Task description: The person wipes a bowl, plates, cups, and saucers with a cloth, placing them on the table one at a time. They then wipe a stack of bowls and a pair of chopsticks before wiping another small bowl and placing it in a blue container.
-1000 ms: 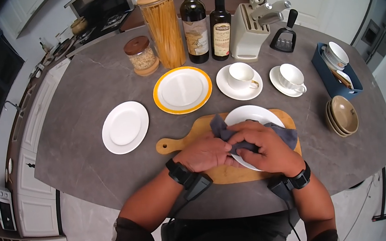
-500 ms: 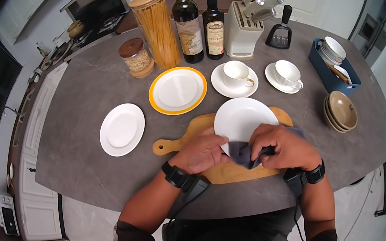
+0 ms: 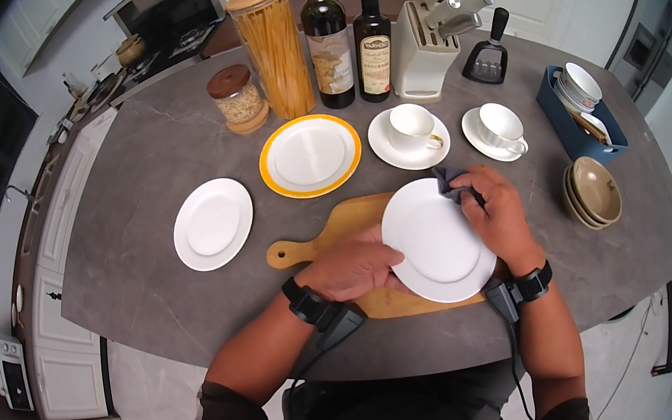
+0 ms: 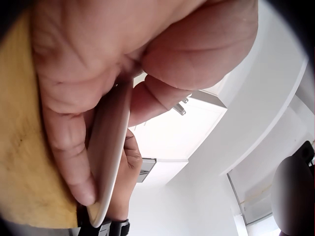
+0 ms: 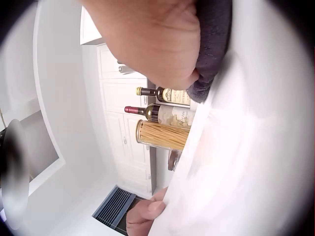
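A white plate (image 3: 437,243) is held over the wooden cutting board (image 3: 345,224). My left hand (image 3: 358,265) grips its left edge, thumb on the upper face and fingers underneath, as the left wrist view shows along the plate's rim (image 4: 109,169). At the upper right rim, my right hand (image 3: 498,211) pinches a dark grey cloth (image 3: 452,183) against the plate. In the right wrist view the cloth (image 5: 212,46) is bunched under the fingers, right at the plate's edge.
Behind the board stand a yellow-rimmed plate (image 3: 310,156) and two white cups (image 3: 412,127) on saucers. A white plate (image 3: 213,225) lies at left. Brown bowls (image 3: 596,192) and a blue bin (image 3: 577,120) are at right. Bottles (image 3: 329,48), a pasta jar (image 3: 273,55) and a knife block (image 3: 420,56) line the back.
My right hand has carried the cloth from the plate's lower edge up to its upper right rim. The plate has shifted slightly down and right; my left hand keeps hold of it.
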Demonstrator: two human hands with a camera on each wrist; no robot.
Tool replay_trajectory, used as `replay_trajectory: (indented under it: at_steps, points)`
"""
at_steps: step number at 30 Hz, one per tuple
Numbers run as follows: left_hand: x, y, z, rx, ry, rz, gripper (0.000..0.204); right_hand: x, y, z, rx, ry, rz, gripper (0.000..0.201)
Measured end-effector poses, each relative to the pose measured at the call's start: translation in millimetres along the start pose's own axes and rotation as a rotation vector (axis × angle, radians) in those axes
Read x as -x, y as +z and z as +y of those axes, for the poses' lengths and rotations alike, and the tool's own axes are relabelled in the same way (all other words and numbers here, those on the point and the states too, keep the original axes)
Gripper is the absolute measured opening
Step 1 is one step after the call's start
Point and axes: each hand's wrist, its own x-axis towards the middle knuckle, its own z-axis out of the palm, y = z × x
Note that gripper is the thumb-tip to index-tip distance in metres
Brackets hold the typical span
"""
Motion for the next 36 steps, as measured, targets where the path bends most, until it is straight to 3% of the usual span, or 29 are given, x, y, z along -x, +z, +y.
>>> replay_trajectory:
  at_steps: [3, 5, 9, 11, 15, 18, 21, 23, 29, 31, 35, 36]
  points:
    - [0.0, -2.6, 0.3, -0.029, -0.034, -0.022, 0.062, -3.7, -2.4, -10.7, -0.044, -0.046, -0.08, 0.026]
    - [1.0, -3.3, 1.8, -0.04, -0.054, -0.024, 0.061, -6.4, -2.4, -20.1, -0.023, -0.284, -0.166, 0.033]
    - [-1.3, -3.7, -0.7, -0.016, -0.029, -0.04, 0.056, -4.1, 10.2, -48.7, -0.116, -0.387, -0.355, 0.045]
    - [-1.3, -4.4, -2.7, 0.008, -0.013, -0.033, 0.055, -2.6, 14.2, -56.0, -0.101, -0.429, -0.35, 0.05]
    - [-0.1, -0.8, -2.8, 0.003, -0.006, -0.028, 0.058, -4.7, 8.7, -49.3, -0.109, -0.348, -0.305, 0.057]
    - [-0.5, 1.6, -2.1, -0.005, 0.002, -0.028, 0.061, -6.0, 3.8, -28.3, 0.106, -0.204, -0.138, 0.048]
    - [-0.6, 2.3, -3.2, 0.01, 0.04, -0.009, 0.062, 0.7, 1.7, -16.1, 0.163, -0.046, -0.111, 0.046]
    - [-1.0, 3.3, -3.6, 0.023, 0.069, 0.005, 0.063, 2.6, 0.5, -13.8, 0.185, -0.036, -0.094, 0.045]
    - [0.2, 0.9, -10.5, 0.039, 0.227, 0.047, 0.063, 2.5, -1.0, -19.6, 0.008, 0.081, 0.059, 0.046]
    - [-1.3, 1.2, -12.3, 0.08, 0.311, 0.068, 0.064, 3.7, 2.8, -21.7, -0.194, 0.24, 0.14, 0.049]
    - [-4.3, 0.7, -11.6, 0.11, 0.352, 0.086, 0.066, 7.4, 20.6, -15.4, -0.267, 0.242, 0.219, 0.056]
    - [-4.7, 2.5, -11.3, 0.117, 0.373, 0.096, 0.064, 9.1, 26.4, -13.2, -0.4, 0.273, 0.228, 0.057]
